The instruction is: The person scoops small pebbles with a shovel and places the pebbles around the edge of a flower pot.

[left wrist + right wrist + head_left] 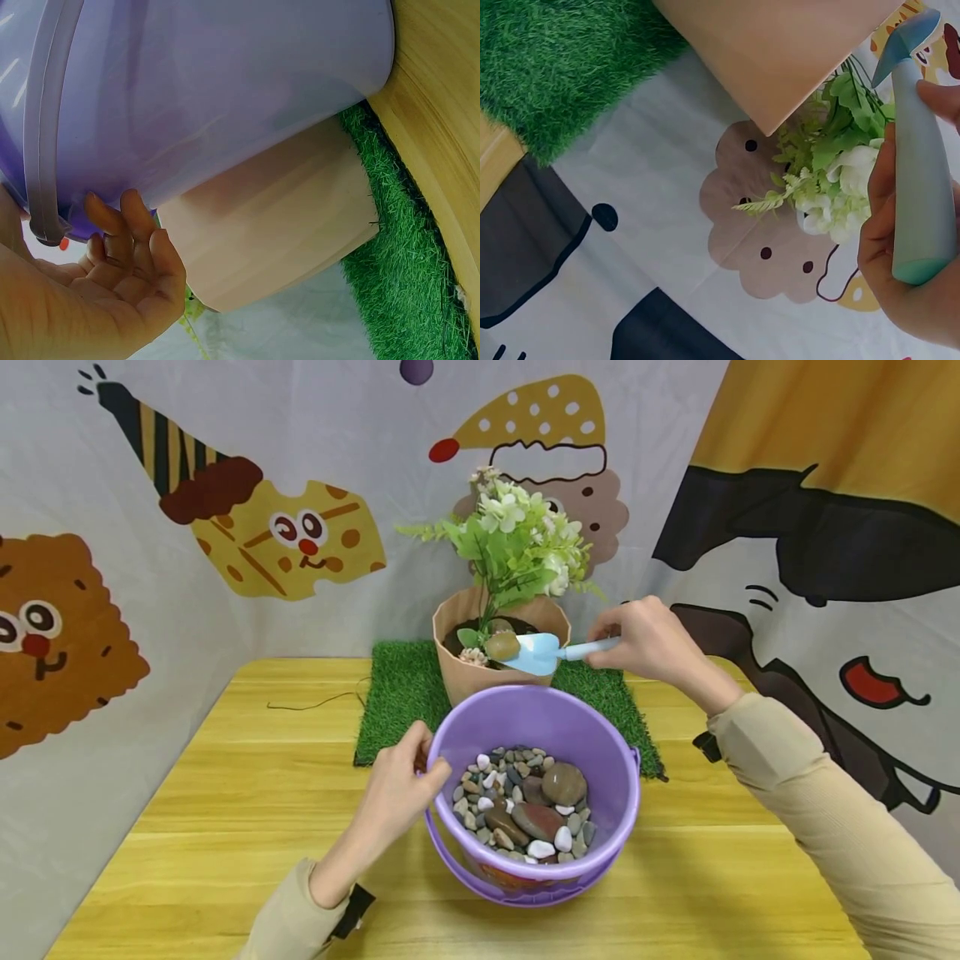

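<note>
My right hand (643, 637) grips the handle of a light blue toy trowel (538, 655). A rounded brown stone (502, 647) lies at the blade's tip, over the soil of a tan flower pot (480, 681); whether it touches the soil I cannot tell. White flowers with green leaves (517, 531) stand in that pot. With curled fingers outside the wall, my left hand (401, 785) holds the left rim of a purple bucket (615, 768). Inside the bucket lie many small pebbles, some white, and several larger stones (538, 820).
Under the pot lies a green turf mat (401, 702) on the wooden table (247, 827). A thin dark wire (311, 705) lies left of it. The bucket's handle (480, 885) hangs down at the front. Behind the table is a printed cloth (322, 410).
</note>
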A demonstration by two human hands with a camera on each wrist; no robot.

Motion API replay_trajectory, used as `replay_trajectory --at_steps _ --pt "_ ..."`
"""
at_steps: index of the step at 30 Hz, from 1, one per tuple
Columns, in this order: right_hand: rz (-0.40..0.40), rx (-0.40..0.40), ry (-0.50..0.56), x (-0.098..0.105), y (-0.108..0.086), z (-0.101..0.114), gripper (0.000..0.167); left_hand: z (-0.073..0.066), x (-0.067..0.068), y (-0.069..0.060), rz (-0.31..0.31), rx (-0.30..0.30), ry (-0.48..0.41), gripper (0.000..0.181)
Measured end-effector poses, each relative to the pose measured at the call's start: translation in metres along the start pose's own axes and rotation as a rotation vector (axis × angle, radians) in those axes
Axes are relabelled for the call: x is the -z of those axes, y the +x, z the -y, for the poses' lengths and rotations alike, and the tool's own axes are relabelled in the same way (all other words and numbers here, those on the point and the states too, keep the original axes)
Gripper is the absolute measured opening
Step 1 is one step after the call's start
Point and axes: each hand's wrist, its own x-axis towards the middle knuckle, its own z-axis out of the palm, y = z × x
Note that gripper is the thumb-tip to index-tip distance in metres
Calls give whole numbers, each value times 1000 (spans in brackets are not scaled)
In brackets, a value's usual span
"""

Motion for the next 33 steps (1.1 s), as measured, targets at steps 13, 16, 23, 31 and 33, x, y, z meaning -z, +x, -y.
replay_trajectory --at_steps 13,16,23,31,33 --pt "17 -112 17 -10 24 16 15 -1 0 -1 6 13 -13 10" --pt "28 -137 41 -13 27 21 15 -1 0 -1 6 13 -12 10" --pt "54 -198 49 -21 37 36 17 1 0 -1 -1 -1 -16 11" --pt "47 -215 49 -25 46 49 14 1 -1 -1 -3 -3 -13 11" --pt "42 -210 46 -26 47 50 15 0 -1 -1 -1 -3 -10 11"
